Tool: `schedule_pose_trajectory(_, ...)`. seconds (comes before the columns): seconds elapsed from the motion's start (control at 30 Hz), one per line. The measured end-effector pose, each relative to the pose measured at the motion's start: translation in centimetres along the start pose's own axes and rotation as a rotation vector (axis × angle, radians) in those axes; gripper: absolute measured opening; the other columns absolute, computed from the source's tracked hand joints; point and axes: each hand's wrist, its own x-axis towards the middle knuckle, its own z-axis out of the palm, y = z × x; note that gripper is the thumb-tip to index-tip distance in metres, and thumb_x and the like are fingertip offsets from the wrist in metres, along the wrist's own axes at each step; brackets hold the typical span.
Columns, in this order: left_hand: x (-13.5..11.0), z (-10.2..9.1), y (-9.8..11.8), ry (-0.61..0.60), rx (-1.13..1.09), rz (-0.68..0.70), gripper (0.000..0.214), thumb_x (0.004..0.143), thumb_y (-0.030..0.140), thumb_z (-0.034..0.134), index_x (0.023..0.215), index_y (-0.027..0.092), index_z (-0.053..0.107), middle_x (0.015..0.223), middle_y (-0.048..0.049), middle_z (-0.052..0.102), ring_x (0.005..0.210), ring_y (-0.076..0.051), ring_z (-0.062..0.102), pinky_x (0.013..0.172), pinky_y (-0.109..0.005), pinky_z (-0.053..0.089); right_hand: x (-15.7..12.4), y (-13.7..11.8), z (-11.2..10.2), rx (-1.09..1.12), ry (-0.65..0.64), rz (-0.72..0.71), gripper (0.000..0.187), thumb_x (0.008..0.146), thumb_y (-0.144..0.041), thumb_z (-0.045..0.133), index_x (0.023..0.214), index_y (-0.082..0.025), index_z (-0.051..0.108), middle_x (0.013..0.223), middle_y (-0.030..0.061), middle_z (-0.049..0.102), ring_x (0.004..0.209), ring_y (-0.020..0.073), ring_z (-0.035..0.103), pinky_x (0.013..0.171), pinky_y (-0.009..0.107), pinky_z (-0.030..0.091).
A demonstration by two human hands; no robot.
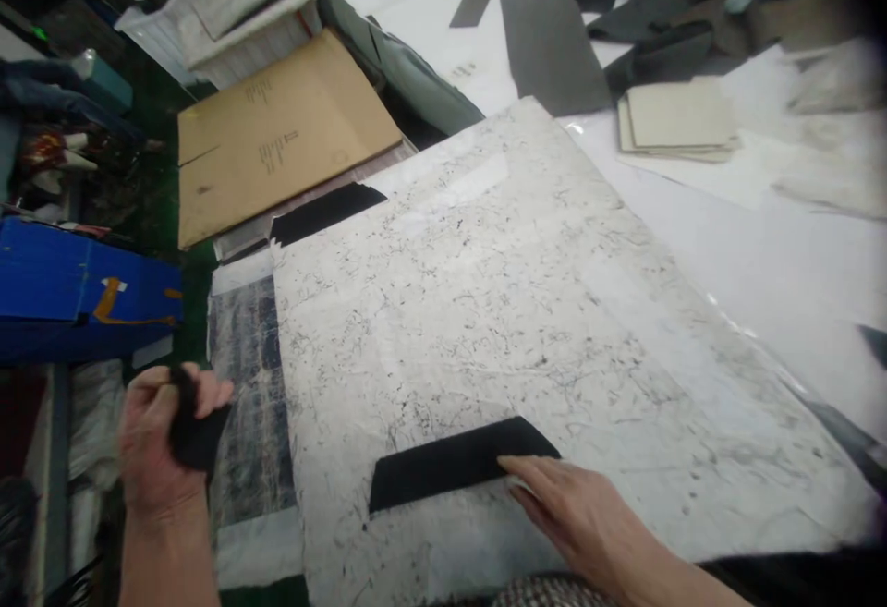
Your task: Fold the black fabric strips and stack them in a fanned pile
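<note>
My right hand (578, 515) lies flat with its fingers stretched out, the fingertips pressing on the right end of a black fabric strip (443, 468). The strip rests on a scuffed white cutting board (527, 311). My left hand (156, 436) is closed round a small black piece of cloth (194, 436) at the board's left side, over a dark streaked sheet (249, 404).
Another black strip (325, 212) lies at the board's far left corner. A flattened cardboard box (277, 136) and a blue box (76, 297) sit to the left. Grey fabric pieces (551, 48), a stack of beige sheets (679, 119) and white paper cover the far table.
</note>
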Motion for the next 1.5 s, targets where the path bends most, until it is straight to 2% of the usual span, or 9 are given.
schedule_pose_trajectory(0.1,1.8,4.3,1.0,-0.150,0.031,-0.040,0.041,0.072,0.028,0.082,0.107,0.028,0.060,0.083,0.0038,0.068,0.059,-0.012,0.060,0.050,-0.022,0.050,7.0,-3.0,-4.2,0.588,-0.123,0.216,0.039,0.098,-0.045,0.052,0.132,-0.027,0.058,0.123,0.0100,0.068,0.102,0.0244,0.067,0.088,0.042,0.057)
schedule_pose_trajectory(0.27,4.8,11.9,0.5,-0.618,-0.031,-0.148,0.039,0.076,0.024,0.079,0.110,0.023,0.060,0.100,-0.0018,0.069,0.070,-0.012,0.067,0.059,-0.021,0.054,19.3,-6.6,-6.5,1.285,-0.153,0.084,0.071,0.084,-0.052,0.071,0.145,-0.025,0.046,0.149,0.0127,0.049,0.132,0.0271,0.050,0.108,0.045,0.042)
schedule_pose_trajectory(0.37,7.0,14.3,-0.5,-0.748,-0.116,-0.184,0.036,0.075,0.021,0.079,0.108,0.022,0.063,0.103,-0.0035,0.069,0.073,-0.014,0.067,0.061,-0.022,0.054,24.2,-6.8,-6.1,1.321,-0.083,0.103,0.062,0.080,-0.046,0.078,0.133,-0.023,0.057,0.131,0.0094,0.062,0.118,0.0233,0.058,0.102,0.041,0.044)
schedule_pose_trajectory(0.47,9.1,15.1,-1.8,-0.784,-0.119,-0.220,0.040,0.072,0.020,0.080,0.109,0.024,0.066,0.101,-0.0029,0.069,0.065,-0.011,0.064,0.054,-0.020,0.050,27.4,-6.2,-6.3,1.242,-0.020,0.208,0.034,0.075,-0.044,0.080,0.094,-0.018,0.069,0.090,0.0026,0.070,0.086,0.0175,0.063,0.087,0.035,0.048)
schedule_pose_trajectory(0.63,13.5,12.8,-4.4,-0.856,0.069,-0.314,0.029,0.072,0.030,0.079,0.100,0.022,0.074,0.087,-0.0040,0.073,0.071,-0.019,0.068,0.059,-0.026,0.052,31.6,-3.3,-7.8,1.048,0.100,0.324,0.034,0.075,-0.050,0.077,0.083,-0.017,0.071,0.083,0.0035,0.071,0.080,0.0174,0.062,0.081,0.032,0.048)
schedule_pose_trajectory(0.73,16.9,9.9,-6.5,-0.809,0.208,-0.373,0.022,0.074,0.039,0.077,0.085,0.020,0.075,0.072,-0.0030,0.071,0.060,-0.018,0.064,0.051,-0.026,0.047,34.6,-0.7,-8.9,0.908,0.198,0.359,0.039,0.076,-0.054,0.075,0.085,-0.016,0.073,0.082,0.0053,0.071,0.080,0.0180,0.062,0.077,0.030,0.048)
schedule_pose_trajectory(0.9,23.0,6.8,-9.3,-0.501,0.219,-0.255,0.030,0.072,0.044,0.077,0.088,0.019,0.075,0.072,-0.0013,0.068,0.054,-0.012,0.055,0.049,-0.023,0.039,40.1,2.7,-9.3,0.672,0.310,0.380,0.046,0.078,-0.061,0.068,0.079,-0.014,0.072,0.063,0.0027,0.063,0.058,0.0130,0.052,0.057,0.026,0.041)
schedule_pose_trajectory(1.2,31.5,9.5,-12.1,-0.102,0.314,-0.073,0.044,0.070,0.047,0.075,0.100,0.017,0.064,0.080,-0.0029,0.069,0.065,-0.015,0.059,0.060,-0.026,0.042,48.7,3.6,-11.0,0.162,0.413,0.335,0.041,0.083,-0.055,0.057,0.081,-0.018,0.074,0.065,0.0033,0.066,0.060,0.0175,0.057,0.058,0.029,0.038)
schedule_pose_trajectory(1.5,35.2,11.2,-12.9,0.029,0.606,0.003,0.046,0.068,0.041,0.081,0.104,0.019,0.062,0.082,-0.0054,0.073,0.083,-0.024,0.068,0.078,-0.034,0.045,52.8,4.2,-11.9,-0.165,0.510,0.374,0.034,0.084,-0.047,0.055,0.082,-0.020,0.074,0.077,0.0067,0.070,0.074,0.0215,0.061,0.063,0.031,0.037)
